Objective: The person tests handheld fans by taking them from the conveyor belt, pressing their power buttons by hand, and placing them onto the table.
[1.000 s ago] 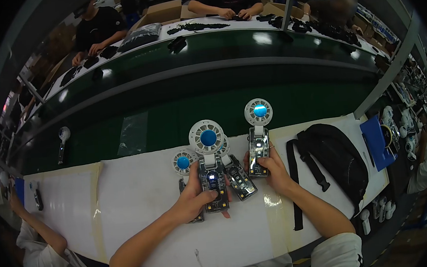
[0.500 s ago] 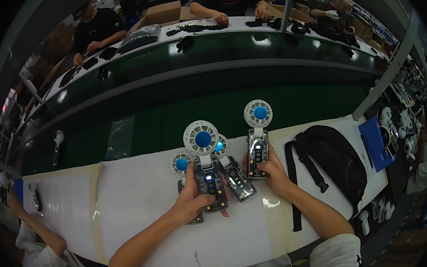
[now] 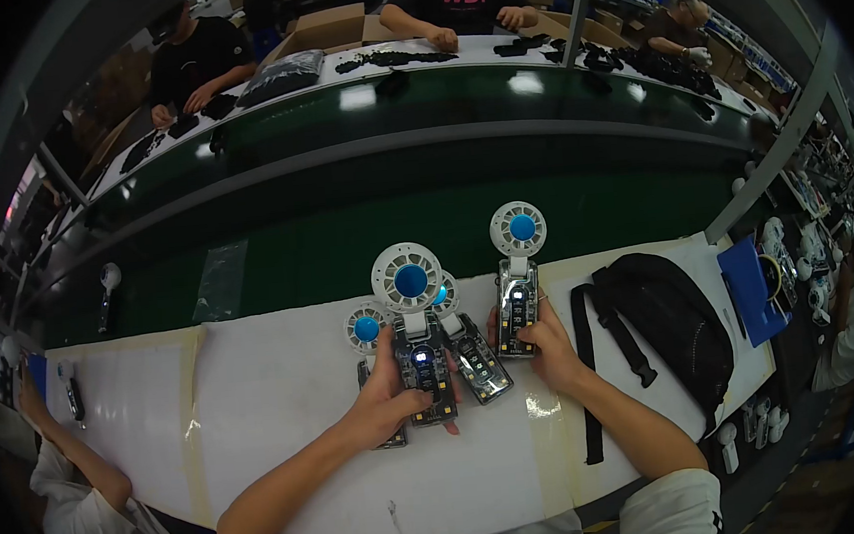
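Observation:
My left hand (image 3: 383, 408) is closed round a handheld fan (image 3: 425, 368) with a white round head, blue centre and see-through dark body; its small display is lit. In my right hand (image 3: 545, 343) is a second fan of the same kind (image 3: 518, 300), held upright with the thumb on the front of its body. Between the two hands a third fan (image 3: 481, 363) lies tilted, its head partly hidden behind the left-hand one. A fourth fan (image 3: 366, 327) is mostly covered by my left hand.
Right of my hands lies a black waist bag (image 3: 667, 323), near a blue tray (image 3: 750, 287). Beyond the white table (image 3: 278, 409) runs a green belt (image 3: 334, 234) carrying a plastic bag (image 3: 221, 281) and a fan (image 3: 108, 292). Co-workers sit opposite and at both sides.
The plastic bag and the fan on the green belt have shifted left. Across the belt, co-workers' hands have moved. My hands and their fans stay nearly still.

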A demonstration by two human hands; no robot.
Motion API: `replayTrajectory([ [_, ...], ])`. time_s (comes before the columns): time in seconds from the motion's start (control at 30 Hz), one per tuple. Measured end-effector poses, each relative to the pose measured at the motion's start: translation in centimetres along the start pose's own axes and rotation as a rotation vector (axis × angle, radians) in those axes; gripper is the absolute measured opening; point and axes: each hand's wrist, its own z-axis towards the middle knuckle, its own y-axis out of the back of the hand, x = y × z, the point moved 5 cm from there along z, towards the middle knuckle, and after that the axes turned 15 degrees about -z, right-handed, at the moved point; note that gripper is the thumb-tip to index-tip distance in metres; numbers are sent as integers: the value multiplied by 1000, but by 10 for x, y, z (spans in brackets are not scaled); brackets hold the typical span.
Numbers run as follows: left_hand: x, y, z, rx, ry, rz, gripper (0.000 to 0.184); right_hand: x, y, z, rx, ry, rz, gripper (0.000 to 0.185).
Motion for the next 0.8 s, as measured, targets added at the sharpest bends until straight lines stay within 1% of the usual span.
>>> replayTrajectory([
  [0.07, -1, 0, 1, 8, -7, 14, 84, 2, 0, 1, 0, -1, -18, 60],
  [0.13, 2, 4, -1, -29, 17, 25, 85, 1, -1, 1, -49, -40, -4, 57],
  [0.27, 1, 3, -2, -5, 3, 54, 86, 0, -2, 1, -50, -37, 5, 57],
  [0.37, 2, 5, -3, -19, 13, 69, 86, -1, -3, 1, -56, -21, -14, 57],
  [0.47, 0, 3, -1, 32, -14, 122, 86, 6, -3, -1, -24, 53, -16, 53],
  [0.53, -5, -4, -2, -30, -64, 75, 78, 17, -7, -6, -84, 55, -132, 48],
  [0.57, -5, -6, -3, -11, -70, 82, 78, 21, -6, -8, -104, 73, -139, 48],
  [0.6, -7, -3, -4, -72, -130, 80, 66, 25, -3, -9, -111, 92, -148, 48],
  [0.63, -12, -4, -4, -134, -191, 77, 55, 30, 0, -9, -115, 157, -251, 49],
  [0.67, -19, -7, -1, -177, -211, 101, 33, 38, 1, -9, -118, 222, -354, 50],
  [0.7, -25, -14, 0, -165, -222, 107, 33, 45, 1, -11, -131, 200, -313, 55],
  [0.73, -34, -19, -3, -266, -279, 122, 26, 55, -4, -11, -124, 210, -323, 55],
  [0.77, -43, -23, -5, -371, -338, 128, 21, 66, -8, -12, -130, 274, -271, 48],
  [0.8, -58, -36, -4, -295, -399, 310, 20, 76, -10, -12, -128, 334, -223, 42],
])
